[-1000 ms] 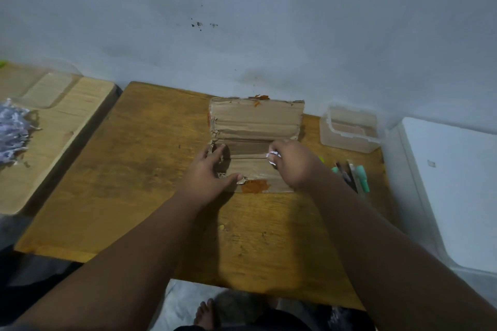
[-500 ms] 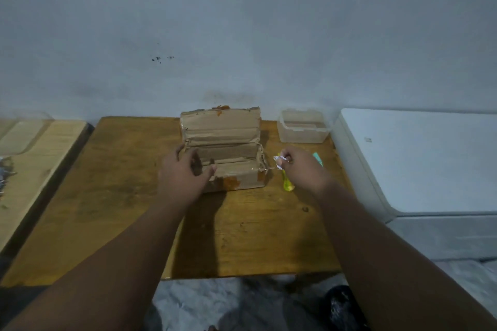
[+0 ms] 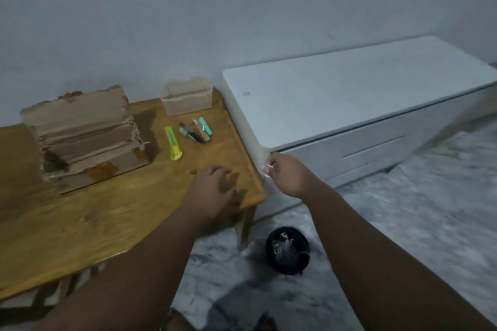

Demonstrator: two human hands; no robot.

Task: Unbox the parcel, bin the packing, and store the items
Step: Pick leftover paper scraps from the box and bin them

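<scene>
Well to the left of our hands, the torn cardboard parcel [image 3: 86, 137] is standing open on the table [image 3: 80, 223], and we cannot see its inside. We are holding our left hand [image 3: 212, 191] loose and flat over the table's corner, with a clear tub [image 3: 187, 99] beyond it. Our right hand [image 3: 289, 174] is pinching a scrap of packing [image 3: 266, 169]. Below it, the black bin [image 3: 287, 250] is holding white shreds.
</scene>
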